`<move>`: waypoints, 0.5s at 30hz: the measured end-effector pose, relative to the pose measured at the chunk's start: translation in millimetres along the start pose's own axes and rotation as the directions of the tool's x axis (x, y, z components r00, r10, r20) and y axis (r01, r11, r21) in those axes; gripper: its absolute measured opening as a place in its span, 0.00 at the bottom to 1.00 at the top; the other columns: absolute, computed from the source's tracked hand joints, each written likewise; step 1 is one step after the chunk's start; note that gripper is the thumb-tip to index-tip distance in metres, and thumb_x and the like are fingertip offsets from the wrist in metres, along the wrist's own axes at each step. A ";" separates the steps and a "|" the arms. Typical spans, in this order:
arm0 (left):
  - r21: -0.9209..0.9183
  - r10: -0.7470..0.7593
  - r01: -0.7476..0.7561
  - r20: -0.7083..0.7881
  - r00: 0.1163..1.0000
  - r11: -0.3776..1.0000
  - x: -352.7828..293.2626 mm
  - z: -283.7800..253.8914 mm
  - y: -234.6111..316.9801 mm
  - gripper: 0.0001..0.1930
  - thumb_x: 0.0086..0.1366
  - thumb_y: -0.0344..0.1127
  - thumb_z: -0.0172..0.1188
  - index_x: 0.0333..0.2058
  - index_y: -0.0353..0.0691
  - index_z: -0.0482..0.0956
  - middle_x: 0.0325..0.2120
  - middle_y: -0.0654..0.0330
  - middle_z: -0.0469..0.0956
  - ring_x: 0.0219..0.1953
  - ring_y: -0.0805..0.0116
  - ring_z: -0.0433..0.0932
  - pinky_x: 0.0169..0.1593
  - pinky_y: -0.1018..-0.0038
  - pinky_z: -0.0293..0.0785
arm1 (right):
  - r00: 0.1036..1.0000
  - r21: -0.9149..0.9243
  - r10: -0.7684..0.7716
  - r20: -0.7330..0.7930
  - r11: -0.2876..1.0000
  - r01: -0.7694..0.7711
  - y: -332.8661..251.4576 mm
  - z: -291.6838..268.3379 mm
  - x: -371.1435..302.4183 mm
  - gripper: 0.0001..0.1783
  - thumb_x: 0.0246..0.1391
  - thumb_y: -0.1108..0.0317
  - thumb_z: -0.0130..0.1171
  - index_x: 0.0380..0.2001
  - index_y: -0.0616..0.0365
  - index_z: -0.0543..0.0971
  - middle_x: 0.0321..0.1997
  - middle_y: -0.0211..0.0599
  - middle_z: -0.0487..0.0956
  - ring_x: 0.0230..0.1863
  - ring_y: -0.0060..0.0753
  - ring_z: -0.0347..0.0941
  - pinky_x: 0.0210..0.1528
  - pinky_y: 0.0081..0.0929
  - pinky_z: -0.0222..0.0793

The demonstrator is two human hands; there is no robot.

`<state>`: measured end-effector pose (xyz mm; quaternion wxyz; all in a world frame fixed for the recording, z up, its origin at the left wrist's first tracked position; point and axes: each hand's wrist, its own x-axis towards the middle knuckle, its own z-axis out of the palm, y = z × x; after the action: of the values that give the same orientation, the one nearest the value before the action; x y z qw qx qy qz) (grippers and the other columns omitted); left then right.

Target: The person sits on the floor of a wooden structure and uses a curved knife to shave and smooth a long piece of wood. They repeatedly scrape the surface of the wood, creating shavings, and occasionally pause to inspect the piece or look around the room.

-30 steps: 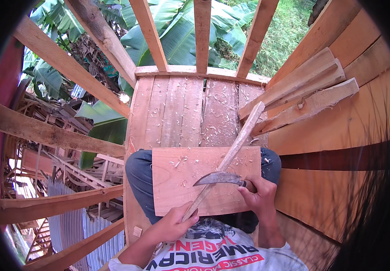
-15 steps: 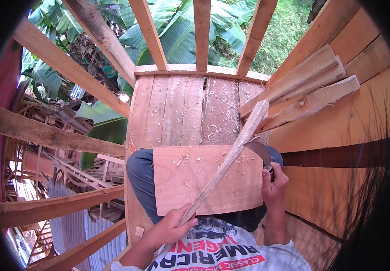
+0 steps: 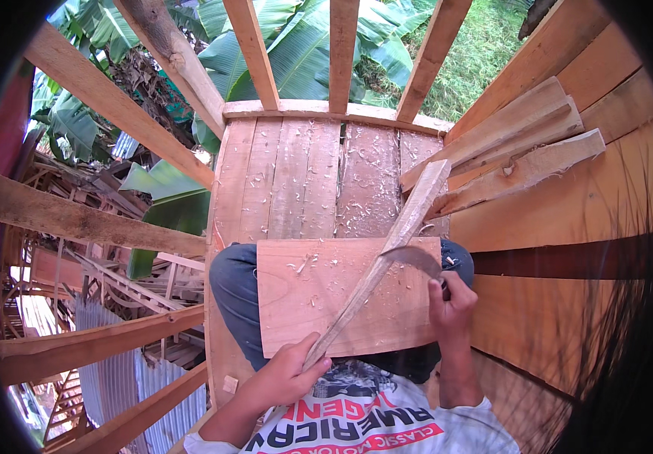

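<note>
My left hand is closed around the lower, thinner end of a long wooden stick. The stick slants up and away to the right, its thick squared end beyond the board on my lap. My right hand grips the handle of a knife with a curved dark blade. That blade reaches leftward and meets the stick near its middle. Beneath both lies a flat wooden board across my thighs, with a few shavings on it.
Curled shavings are scattered over the plank floor. Rough wooden offcuts lean at the right beside a plank wall. Wooden slats fence the far and left sides, with banana leaves and a corrugated metal sheet beyond.
The knife has moved left and slightly down along the stick, from beside it onto its middle. My left hand and the stick have barely shifted.
</note>
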<state>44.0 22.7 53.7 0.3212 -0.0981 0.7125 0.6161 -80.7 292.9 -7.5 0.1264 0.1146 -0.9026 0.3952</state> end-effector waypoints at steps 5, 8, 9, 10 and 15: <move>-0.066 0.062 -0.061 0.005 0.998 0.996 -8.0 0.9 -13.8 0.08 0.66 0.33 0.53 0.36 0.36 0.66 0.23 0.64 0.66 0.26 0.77 0.65 0.29 0.75 0.66 | 0.965 0.111 0.142 -0.221 0.987 -0.120 32.1 -25.3 14.5 0.20 0.59 0.56 0.57 0.22 0.61 0.69 0.15 0.32 0.57 0.18 0.18 0.52 0.19 0.26 0.49; 0.019 -0.059 0.059 0.012 0.998 0.998 -0.8 0.5 -7.5 0.09 0.67 0.35 0.52 0.38 0.35 0.67 0.24 0.61 0.67 0.27 0.75 0.67 0.31 0.73 0.67 | 0.993 0.195 -0.053 0.106 0.980 0.032 -9.0 -4.9 -5.8 0.16 0.54 0.61 0.61 0.23 0.62 0.72 0.15 0.36 0.65 0.15 0.27 0.62 0.19 0.27 0.57; 0.049 -0.007 0.007 -0.003 1.000 0.999 1.9 2.0 -5.5 0.12 0.66 0.37 0.53 0.40 0.33 0.67 0.24 0.55 0.70 0.28 0.65 0.70 0.32 0.69 0.68 | 0.964 0.202 -0.155 0.218 0.973 0.111 -20.7 1.8 -10.7 0.12 0.50 0.64 0.64 0.24 0.62 0.74 0.16 0.39 0.71 0.14 0.33 0.68 0.19 0.28 0.62; 0.080 0.045 -0.044 -0.016 0.999 0.996 4.5 3.3 -3.2 0.15 0.66 0.39 0.53 0.42 0.31 0.67 0.24 0.48 0.72 0.28 0.56 0.73 0.33 0.66 0.68 | 0.942 0.233 -0.204 0.264 0.962 0.143 -28.9 9.6 -15.5 0.12 0.48 0.65 0.65 0.24 0.62 0.75 0.16 0.39 0.71 0.15 0.34 0.70 0.19 0.28 0.64; 0.307 0.177 -0.112 -0.193 0.965 0.945 6.4 9.0 6.7 0.18 0.65 0.43 0.55 0.42 0.31 0.67 0.25 0.41 0.74 0.30 0.40 0.76 0.34 0.58 0.70 | 0.935 0.228 -0.073 0.348 0.974 -0.009 -29.4 13.8 -26.3 0.14 0.46 0.63 0.67 0.23 0.62 0.75 0.15 0.40 0.71 0.14 0.36 0.71 0.19 0.31 0.65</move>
<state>38.5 34.3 55.2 0.2057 -0.0635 0.8321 0.5112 -48.8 266.0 -4.9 -0.0454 0.2123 -0.8577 0.4660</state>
